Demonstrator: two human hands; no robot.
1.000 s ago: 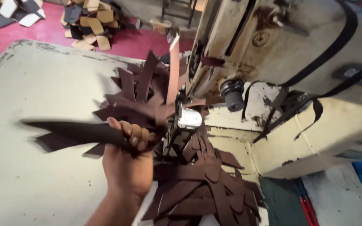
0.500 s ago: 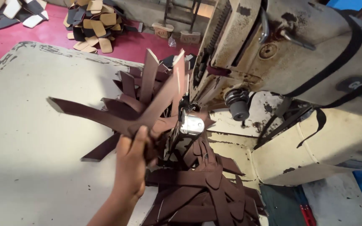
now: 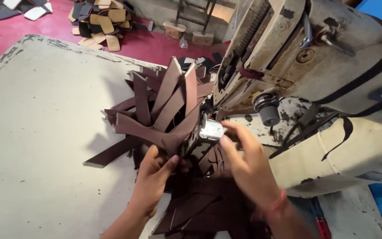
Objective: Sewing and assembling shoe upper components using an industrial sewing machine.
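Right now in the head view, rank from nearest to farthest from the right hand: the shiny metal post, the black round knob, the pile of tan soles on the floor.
1. Shiny metal post, at the right hand's fingertips.
2. Black round knob, just above, on the machine.
3. Pile of tan soles, far upper left on the red floor.

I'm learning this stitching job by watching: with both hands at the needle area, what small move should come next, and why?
Probably ease the brown strap forward under the metal foot: the left hand pinches its lower end, and the right hand has fingertips at the foot.
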